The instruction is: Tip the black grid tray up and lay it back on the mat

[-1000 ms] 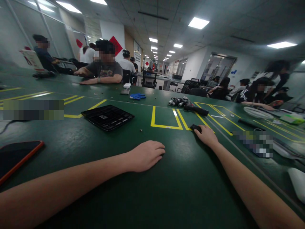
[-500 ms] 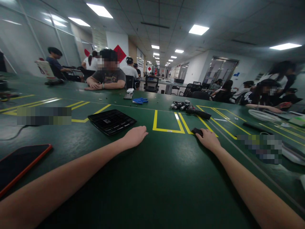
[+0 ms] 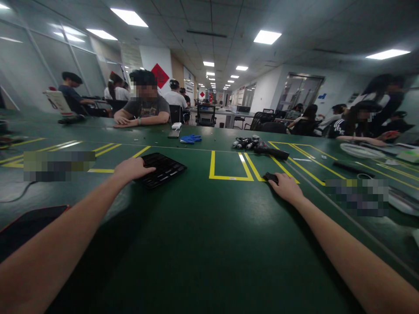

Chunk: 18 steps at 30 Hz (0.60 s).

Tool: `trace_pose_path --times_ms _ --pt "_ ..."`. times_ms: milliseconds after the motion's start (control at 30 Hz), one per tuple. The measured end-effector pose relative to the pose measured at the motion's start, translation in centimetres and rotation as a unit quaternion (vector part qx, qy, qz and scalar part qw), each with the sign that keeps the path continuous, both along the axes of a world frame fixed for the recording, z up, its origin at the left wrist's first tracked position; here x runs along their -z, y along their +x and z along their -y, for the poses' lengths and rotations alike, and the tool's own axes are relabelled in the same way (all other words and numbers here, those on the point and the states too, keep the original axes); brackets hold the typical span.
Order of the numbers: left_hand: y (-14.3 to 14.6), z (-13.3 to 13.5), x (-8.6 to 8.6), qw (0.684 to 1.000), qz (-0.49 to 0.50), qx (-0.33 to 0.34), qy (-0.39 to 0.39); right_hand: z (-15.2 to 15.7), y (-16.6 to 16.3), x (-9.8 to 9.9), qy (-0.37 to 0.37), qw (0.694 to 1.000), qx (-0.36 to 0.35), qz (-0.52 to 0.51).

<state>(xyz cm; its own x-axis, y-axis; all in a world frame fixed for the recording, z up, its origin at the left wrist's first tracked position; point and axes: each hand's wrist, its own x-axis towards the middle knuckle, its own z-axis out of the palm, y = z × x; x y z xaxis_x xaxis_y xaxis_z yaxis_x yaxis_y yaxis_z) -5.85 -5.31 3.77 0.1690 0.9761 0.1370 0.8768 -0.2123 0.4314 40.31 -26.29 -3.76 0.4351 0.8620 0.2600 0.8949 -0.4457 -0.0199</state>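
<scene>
My left hand (image 3: 131, 169) reaches far forward and rests on the near left corner of a flat black tray (image 3: 163, 168) with small compartments; its fingers lie over the tray's edge, apparently gripping it. My right hand (image 3: 285, 187) lies on the green table (image 3: 203, 235) with its fingers over a small black object (image 3: 270, 176) beside a yellow tape line. Only the object's far end shows past the fingers.
A red-edged phone (image 3: 26, 223) lies at the near left. Beyond the yellow tape square (image 3: 229, 165) are a pile of small cylinders (image 3: 245, 142), a black tool (image 3: 271, 151), a blue glove (image 3: 190, 138). Several people sit around the table's far and right sides.
My left hand has moved forward and to the left, from the bare table in front of me onto the black tray's corner. My right hand has stayed on the small black object.
</scene>
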Motion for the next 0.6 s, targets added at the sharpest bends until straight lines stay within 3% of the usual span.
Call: trace_pose_path --times_ms 100,200,333,433,533,600 --pt "-0.5 -1.2 1.2 0.996 -0.091 -0.003 -0.002 0.0 0.3 0.0 0.002 1.0 -0.002 -0.011" --pt "-0.2 -1.5 1.8 0.993 -0.121 0.002 0.013 -0.2 -0.2 -0.3 0.023 0.998 -0.01 -0.052" --pt "3.1 1.0 2.2 0.992 -0.117 0.03 0.038 -0.8 -4.5 -0.9 0.059 0.981 -0.075 -0.171" --pt "7.3 4.9 2.8 0.989 -0.058 0.125 0.046 -1.0 -9.6 -1.1 0.089 0.937 -0.175 -0.289" --pt "10.8 9.2 3.4 0.974 0.017 0.223 0.034 -0.9 -13.5 -0.7 0.122 0.863 -0.27 -0.409" --pt "12.1 11.5 3.8 0.956 0.058 0.287 0.019 -0.6 -14.6 -0.4 0.151 0.832 -0.332 -0.417"
